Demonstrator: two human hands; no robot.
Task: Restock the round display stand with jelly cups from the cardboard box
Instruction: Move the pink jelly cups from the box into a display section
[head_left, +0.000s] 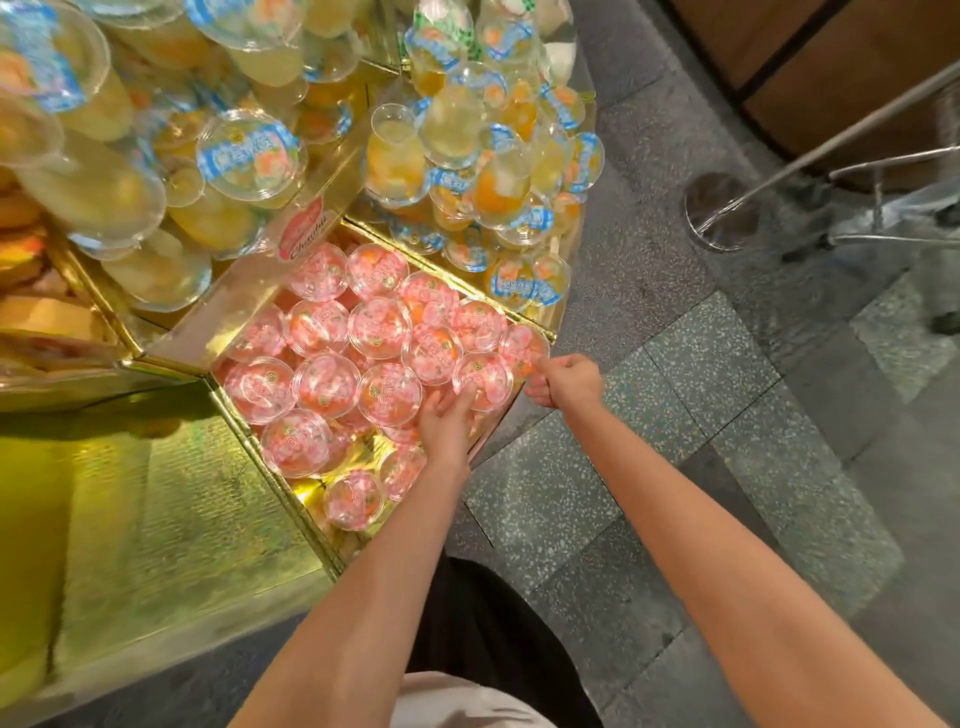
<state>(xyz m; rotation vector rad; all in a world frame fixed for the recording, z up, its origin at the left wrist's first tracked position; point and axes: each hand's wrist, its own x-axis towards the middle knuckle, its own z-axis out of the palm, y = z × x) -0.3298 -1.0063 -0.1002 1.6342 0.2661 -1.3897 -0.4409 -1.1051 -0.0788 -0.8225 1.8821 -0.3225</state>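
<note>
Nudging a pink jelly cup (482, 378) level with relaxed fingers, the left hand (445, 422) fills the row; the right hand (566, 381) pinches the corner cup (522, 347) to seat it against the compartment rim (546, 332).

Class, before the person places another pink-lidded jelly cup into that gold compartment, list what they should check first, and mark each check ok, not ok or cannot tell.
1. Room left in the gold compartment: ok, bare floor shows near the front.
2. Left hand free: cannot tell, fingers rest on pink-lidded jelly cups.
3. Right hand free: not ok, it pinches the corner cup.
4. Top-layer cups lids up: ok.
5. Cardboard box within reach: cannot tell, out of view.
</note>
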